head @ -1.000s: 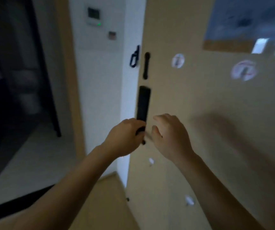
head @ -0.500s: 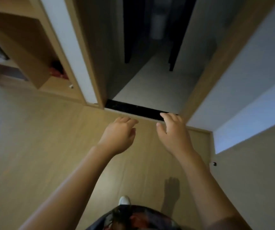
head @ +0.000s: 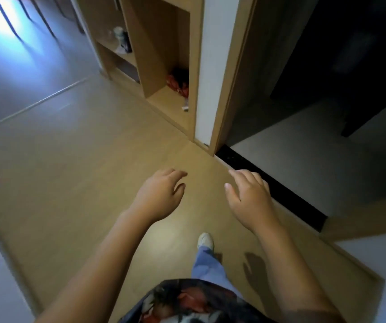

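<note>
My left hand floats in front of me over the wooden floor, fingers loosely curved, holding nothing. My right hand hangs beside it a little to the right, fingers relaxed and spread, also empty. Neither hand touches anything. Below them I see my leg in light blue trousers with a white shoe stepping on the floor.
An open wooden shelf unit stands ahead, with a red item in its bottom compartment and small things on a higher shelf. To its right a wooden door frame and a black threshold strip lead into a dark room.
A second ago my left hand gripped a black door handle; it has let go. My view has swung left from the door to the floor and shelf unit, both hands now free.
</note>
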`<state>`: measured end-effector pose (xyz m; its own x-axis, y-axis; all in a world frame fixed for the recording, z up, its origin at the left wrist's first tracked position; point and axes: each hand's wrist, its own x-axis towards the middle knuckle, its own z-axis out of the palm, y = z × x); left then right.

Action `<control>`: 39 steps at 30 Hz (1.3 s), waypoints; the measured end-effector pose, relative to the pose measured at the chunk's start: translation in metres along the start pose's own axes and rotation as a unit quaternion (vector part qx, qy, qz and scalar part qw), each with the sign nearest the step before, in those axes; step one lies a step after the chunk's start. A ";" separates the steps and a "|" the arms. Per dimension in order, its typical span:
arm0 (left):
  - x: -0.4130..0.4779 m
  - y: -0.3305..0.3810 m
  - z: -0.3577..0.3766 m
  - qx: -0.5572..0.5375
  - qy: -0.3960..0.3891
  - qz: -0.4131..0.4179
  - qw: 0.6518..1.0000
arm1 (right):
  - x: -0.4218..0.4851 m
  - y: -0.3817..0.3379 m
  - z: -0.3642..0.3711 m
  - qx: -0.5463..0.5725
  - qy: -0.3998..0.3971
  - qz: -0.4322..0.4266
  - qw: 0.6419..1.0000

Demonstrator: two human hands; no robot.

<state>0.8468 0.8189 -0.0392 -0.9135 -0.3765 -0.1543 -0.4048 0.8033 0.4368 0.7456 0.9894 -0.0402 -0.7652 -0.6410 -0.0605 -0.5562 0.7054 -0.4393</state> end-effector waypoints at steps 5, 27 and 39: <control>0.086 -0.016 -0.033 -0.005 0.043 -0.042 0.998 | 0.113 0.001 -0.009 -0.006 -0.024 -0.049 0.999; 0.398 -0.169 -0.193 0.049 0.097 -0.066 0.992 | 0.506 -0.143 0.001 -0.012 -0.024 -0.162 0.986; 0.574 -0.275 -0.296 0.048 0.082 0.001 0.995 | 0.701 -0.234 0.005 0.005 0.015 -0.103 0.995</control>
<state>0.4459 0.2454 0.0148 -0.8984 -0.4392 -0.0041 -0.4129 0.8414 0.3487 0.3405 0.3737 0.0157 -0.6446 -0.7623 0.0584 -0.6988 0.5565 -0.4494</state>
